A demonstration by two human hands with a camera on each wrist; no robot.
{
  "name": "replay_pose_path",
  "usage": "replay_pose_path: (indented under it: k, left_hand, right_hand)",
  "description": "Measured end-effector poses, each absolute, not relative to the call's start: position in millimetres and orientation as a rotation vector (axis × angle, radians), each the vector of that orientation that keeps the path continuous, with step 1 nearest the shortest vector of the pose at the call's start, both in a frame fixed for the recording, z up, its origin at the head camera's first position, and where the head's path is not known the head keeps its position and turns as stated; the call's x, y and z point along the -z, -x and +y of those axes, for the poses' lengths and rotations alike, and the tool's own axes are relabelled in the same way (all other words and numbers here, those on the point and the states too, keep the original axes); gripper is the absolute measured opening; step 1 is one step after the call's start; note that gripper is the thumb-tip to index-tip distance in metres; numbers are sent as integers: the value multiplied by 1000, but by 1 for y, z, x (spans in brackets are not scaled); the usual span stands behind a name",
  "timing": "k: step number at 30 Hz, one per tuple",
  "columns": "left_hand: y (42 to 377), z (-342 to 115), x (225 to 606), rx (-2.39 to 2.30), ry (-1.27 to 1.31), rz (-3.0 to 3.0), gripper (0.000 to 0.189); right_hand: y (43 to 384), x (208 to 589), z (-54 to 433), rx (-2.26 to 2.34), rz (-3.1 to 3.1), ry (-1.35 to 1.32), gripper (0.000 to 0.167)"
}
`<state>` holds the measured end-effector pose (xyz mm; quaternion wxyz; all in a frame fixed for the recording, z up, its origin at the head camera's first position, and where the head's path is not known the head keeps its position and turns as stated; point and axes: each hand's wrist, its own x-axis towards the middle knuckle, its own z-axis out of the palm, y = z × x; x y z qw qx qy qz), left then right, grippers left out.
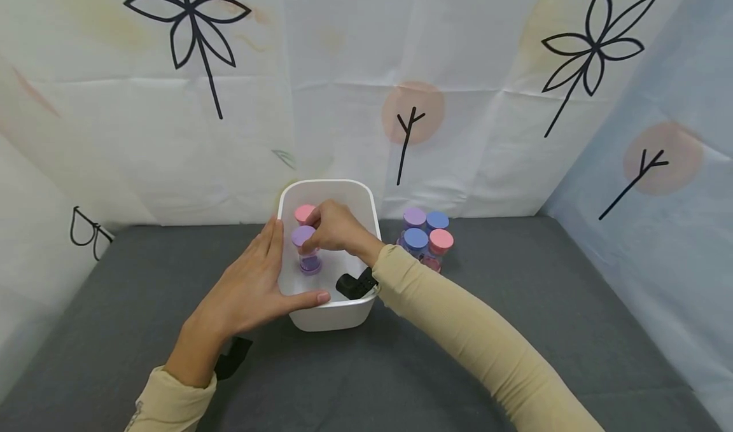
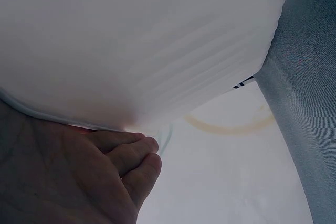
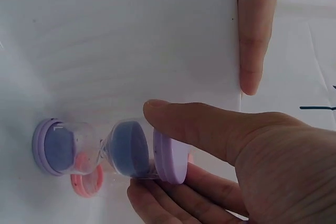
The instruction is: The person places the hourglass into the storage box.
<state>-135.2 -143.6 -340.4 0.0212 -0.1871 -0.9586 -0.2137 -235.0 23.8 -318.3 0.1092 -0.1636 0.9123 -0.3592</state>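
Purple hourglass (image 1: 310, 263): upright inside the white bin (image 1: 332, 317), near its left wall; from here I can't tell if its base touches down
Right hand (image 1: 338, 228): pinching it up top, thumb one side, fingers the other
Pink hourglass (image 1: 305, 213): in the bin, just behind the purple one
Left hand (image 1: 249, 292): fingers straight along the left rim, thumb over the near edge
Four more hourglasses (image 1: 417, 238): bunched right of the bin, gray cloth (image 1: 572, 292)

Right of the hourglasses (image 1: 419, 238), free tabletop (image 1: 544, 285)
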Motion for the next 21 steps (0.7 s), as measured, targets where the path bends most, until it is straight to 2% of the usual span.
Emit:
replay_pose_path:
  k: [13,21]
  left_hand:
    - [135,-146,340,668,582,-2956,136]
    - [136,-145,339,676,579,-2967,136]
  right_hand:
    - [232,312,25,1080,2748,469,43]
    - [230,304,31,1294,2690,409,43]
